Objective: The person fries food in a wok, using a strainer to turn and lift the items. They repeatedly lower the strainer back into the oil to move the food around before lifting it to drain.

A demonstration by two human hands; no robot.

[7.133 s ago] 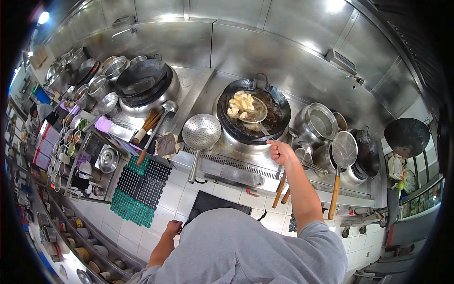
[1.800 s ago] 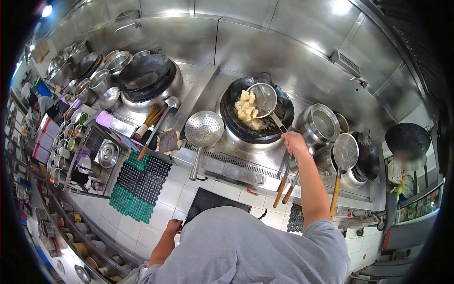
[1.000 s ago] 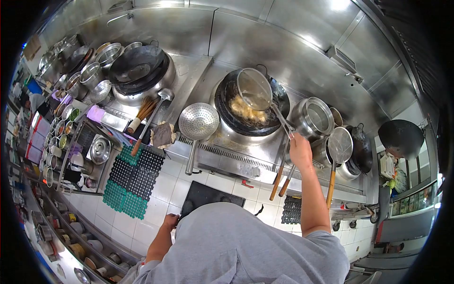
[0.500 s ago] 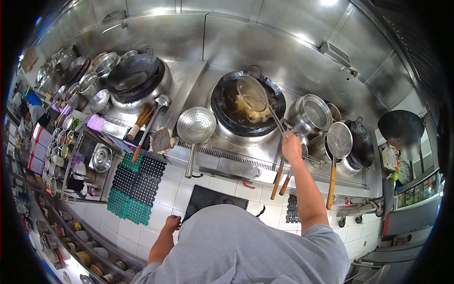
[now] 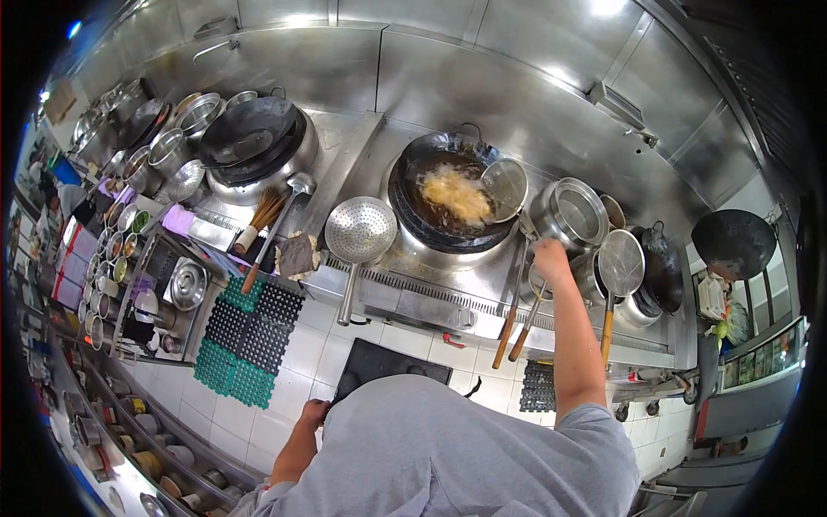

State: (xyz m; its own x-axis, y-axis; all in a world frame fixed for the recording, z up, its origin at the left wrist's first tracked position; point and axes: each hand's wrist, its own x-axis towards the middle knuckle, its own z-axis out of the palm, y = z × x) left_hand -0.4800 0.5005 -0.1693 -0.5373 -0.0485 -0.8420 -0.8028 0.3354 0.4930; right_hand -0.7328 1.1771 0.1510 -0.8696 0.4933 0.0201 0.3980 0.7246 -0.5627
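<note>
My right hand (image 5: 551,256) is closed around the handle of a wire-mesh strainer (image 5: 505,187). The strainer's round head is tilted at the right side of a black wok (image 5: 416,158), beside the food. Pale golden pieces of food (image 5: 455,196) bubble in dark oil in that wok. Low at my left side is my left hand (image 5: 317,410), partly hidden by my body; its fingers are too small and dark to make out. A perforated ladle (image 5: 360,229) lies in front of the wok, its handle over the counter edge.
Metal pots (image 5: 575,211) and a second mesh strainer (image 5: 621,262) stand to the right. At the left are another wok (image 5: 245,133), a bamboo brush (image 5: 258,221), a ladle (image 5: 300,183) and a folded cloth (image 5: 297,257). Green and black mats (image 5: 250,336) lie on the tiles.
The strainer has moved from above the middle of the wok to its right side, uncovering the frying food. My right hand has shifted right; my left hand has barely moved.
</note>
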